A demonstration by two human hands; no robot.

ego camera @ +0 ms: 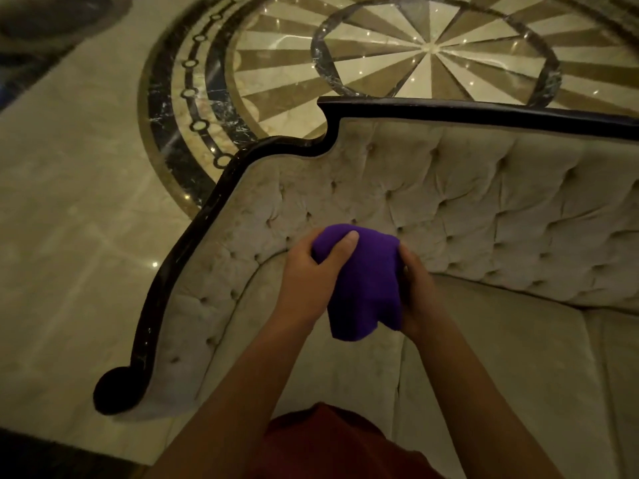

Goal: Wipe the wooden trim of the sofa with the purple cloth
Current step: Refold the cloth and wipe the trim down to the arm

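Note:
A purple cloth (364, 281) is bunched between both hands above the seat of a cream tufted sofa (466, 209). My left hand (307, 267) grips its left side, thumb pressed on top. My right hand (415, 288) holds its right edge. The cloth's lower end hangs loose. The dark wooden trim (193, 236) runs along the sofa's top edge, curving down the left armrest to a scroll end (110, 392) and continuing across the backrest (484, 114). Both hands are clear of the trim, over the upholstery.
Polished marble floor (69, 202) lies beyond the sofa on the left, with a round inlaid starburst pattern (428, 50) behind the backrest. The seat cushion (501, 357) stretches to the right. My red-clothed lap (328, 444) shows at the bottom.

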